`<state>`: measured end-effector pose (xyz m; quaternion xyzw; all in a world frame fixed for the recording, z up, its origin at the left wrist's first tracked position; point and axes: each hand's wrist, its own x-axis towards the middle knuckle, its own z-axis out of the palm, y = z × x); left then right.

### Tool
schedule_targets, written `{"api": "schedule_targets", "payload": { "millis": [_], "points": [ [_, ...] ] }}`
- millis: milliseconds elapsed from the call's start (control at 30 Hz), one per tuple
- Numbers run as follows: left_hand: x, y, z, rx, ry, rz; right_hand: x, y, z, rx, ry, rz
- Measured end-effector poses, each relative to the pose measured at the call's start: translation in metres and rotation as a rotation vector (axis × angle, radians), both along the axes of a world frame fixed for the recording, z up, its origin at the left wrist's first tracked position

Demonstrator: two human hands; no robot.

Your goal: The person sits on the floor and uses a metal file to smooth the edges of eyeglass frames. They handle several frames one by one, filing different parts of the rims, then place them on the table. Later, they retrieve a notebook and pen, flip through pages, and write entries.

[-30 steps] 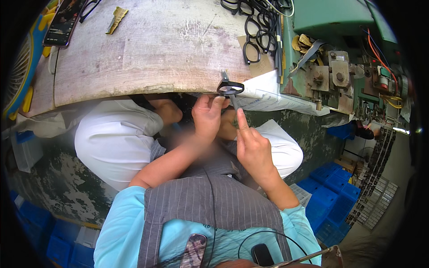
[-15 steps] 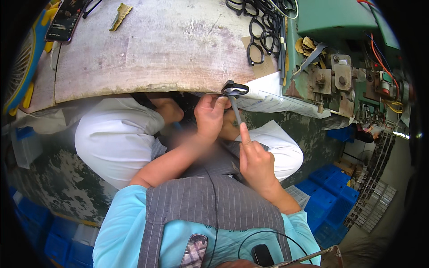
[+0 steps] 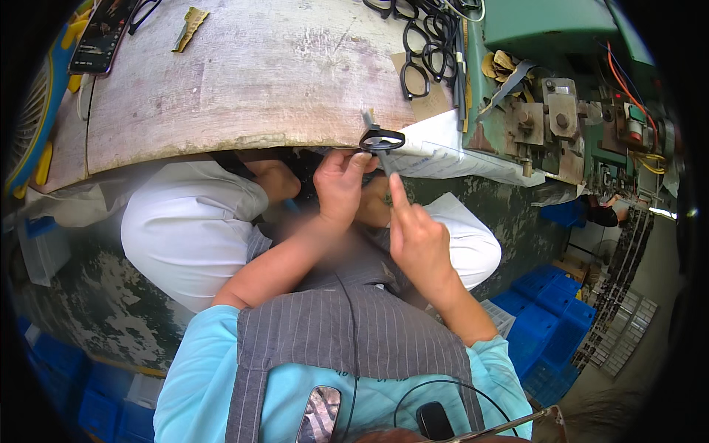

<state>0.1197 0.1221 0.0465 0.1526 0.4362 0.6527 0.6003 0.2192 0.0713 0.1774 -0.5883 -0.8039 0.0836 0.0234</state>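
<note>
At the near edge of the table, my left hand [image 3: 340, 184] pinches a black glasses frame [image 3: 395, 138] between thumb and fingers. My right hand [image 3: 422, 238] is closed around a slim grey file [image 3: 387, 164], its index finger stretched along the tool. The file runs up through a rim opening of the frame, and its tip shows on the far side, over the table edge. Its handle end is hidden inside my right hand.
Several black glasses frames [image 3: 415, 80] lie at the table's back right, beside a green machine [image 3: 546, 29]. A phone [image 3: 102, 35] and a yellow-blue fan [image 3: 37, 111] are at left. White cloth [image 3: 436, 151] hangs over the edge; blue crates [image 3: 535, 332] stand behind right.
My right hand has pushed the file forward, away from me, so its tip now sticks out beyond the glasses frame. My left hand keeps its pinch on the frame.
</note>
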Motion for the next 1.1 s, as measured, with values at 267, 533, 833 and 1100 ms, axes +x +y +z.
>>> {"api": "schedule_targets", "payload": {
  "millis": [267,533,833,1100],
  "points": [
    [-0.005,0.003,-0.001,0.04,0.0,-0.018,-0.004,-0.002,0.007,0.049,0.021,0.081],
    [-0.006,0.003,0.0,0.022,-0.06,-0.011,-0.007,-0.006,0.005,0.035,-0.063,0.042],
    [-0.008,0.005,-0.001,0.018,0.031,-0.051,0.006,-0.002,-0.01,0.063,-0.073,0.078],
    [-0.007,0.005,-0.003,0.047,-0.024,-0.028,-0.004,0.0,0.003,0.08,-0.078,0.074]
  ]
}}
